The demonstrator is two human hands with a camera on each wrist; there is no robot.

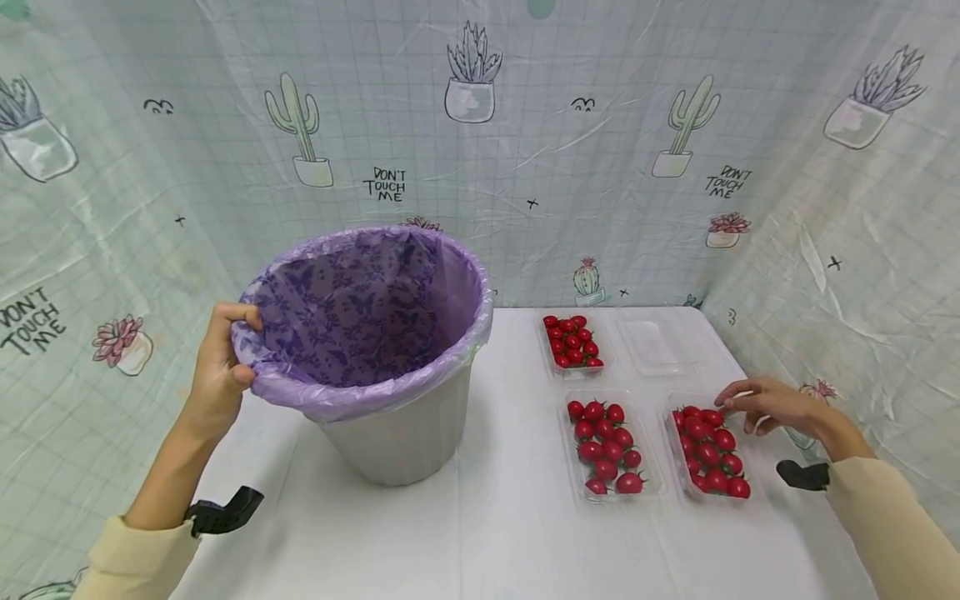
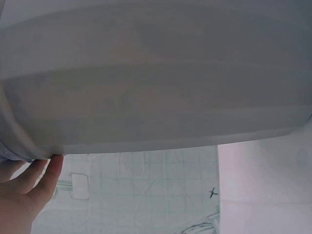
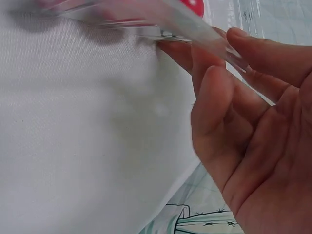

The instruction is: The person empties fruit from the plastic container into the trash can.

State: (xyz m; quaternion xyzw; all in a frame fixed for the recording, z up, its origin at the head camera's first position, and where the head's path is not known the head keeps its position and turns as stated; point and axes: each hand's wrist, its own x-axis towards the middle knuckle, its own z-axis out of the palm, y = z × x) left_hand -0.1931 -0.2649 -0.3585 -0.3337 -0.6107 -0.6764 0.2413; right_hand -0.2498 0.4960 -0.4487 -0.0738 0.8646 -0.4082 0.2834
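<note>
My left hand grips the left rim of a grey waste bin, which leans with its mouth toward me. A purple patterned bin liner covers the inside and folds over the rim. In the left wrist view, fingertips press the bin's outer wall near that rim. At the right, my right hand pinches the edge of a clear plastic box between thumb and fingers. Red cherry tomatoes fill this box, which shows only in part in the right wrist view.
Left of that box is another clear box of cherry tomatoes; a third tomato box stands farther back. Beside it lies an empty clear box. The white table is bordered by a printed curtain behind and at both sides.
</note>
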